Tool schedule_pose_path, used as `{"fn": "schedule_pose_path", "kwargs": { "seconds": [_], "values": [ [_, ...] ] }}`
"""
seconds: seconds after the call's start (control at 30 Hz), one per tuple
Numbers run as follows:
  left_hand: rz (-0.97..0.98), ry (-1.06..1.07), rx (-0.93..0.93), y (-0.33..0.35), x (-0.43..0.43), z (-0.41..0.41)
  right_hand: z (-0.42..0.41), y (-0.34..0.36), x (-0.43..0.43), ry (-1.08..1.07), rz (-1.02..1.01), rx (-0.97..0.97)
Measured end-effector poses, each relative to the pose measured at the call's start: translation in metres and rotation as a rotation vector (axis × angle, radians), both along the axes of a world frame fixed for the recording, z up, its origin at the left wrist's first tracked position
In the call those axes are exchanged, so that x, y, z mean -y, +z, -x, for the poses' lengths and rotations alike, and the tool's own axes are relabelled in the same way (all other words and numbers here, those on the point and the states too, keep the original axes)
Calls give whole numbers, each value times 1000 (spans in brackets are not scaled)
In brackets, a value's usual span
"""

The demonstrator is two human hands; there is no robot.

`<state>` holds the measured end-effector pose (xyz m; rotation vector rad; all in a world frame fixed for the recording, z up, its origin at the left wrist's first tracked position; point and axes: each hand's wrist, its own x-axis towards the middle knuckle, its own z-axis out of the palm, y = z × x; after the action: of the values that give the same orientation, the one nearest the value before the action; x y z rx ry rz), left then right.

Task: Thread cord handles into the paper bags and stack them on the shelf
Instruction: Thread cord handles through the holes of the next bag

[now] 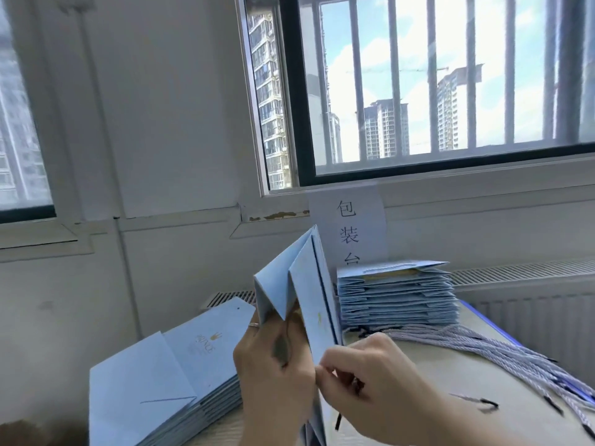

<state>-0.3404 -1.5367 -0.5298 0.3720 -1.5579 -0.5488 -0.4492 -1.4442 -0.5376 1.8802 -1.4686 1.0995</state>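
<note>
I hold a folded light-blue paper bag [302, 284] upright over the table, its bottom folds pointing up. My left hand [273, 365] grips the bag's left side, with a ring on one finger. My right hand [363, 381] pinches at the bag's lower edge; a black cord tip [337, 421] hangs just below it. A bundle of pale lilac cord handles [483, 349] with black tips lies on the table to the right. Flat bags sit stacked at the left [167, 387], and another stack [396, 294] stands at the back.
The beige table top [450, 375] has a blue edge at right. A white paper sign [349, 226] hangs on the wall below the barred window [418, 91]. A radiator [531, 300] runs along the wall at right.
</note>
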Motion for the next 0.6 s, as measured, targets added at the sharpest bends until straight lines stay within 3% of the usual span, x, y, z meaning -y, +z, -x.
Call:
{"fn": "schedule_pose_path", "kwargs": {
  "seconds": [0.23,0.6],
  "values": [
    [-195,-213,-53,-3,5,-3,9,22,-11,84,212,219],
    [-160,-401,-21,3,-4,-1,4,18,2,10,284,333]
  ]
}}
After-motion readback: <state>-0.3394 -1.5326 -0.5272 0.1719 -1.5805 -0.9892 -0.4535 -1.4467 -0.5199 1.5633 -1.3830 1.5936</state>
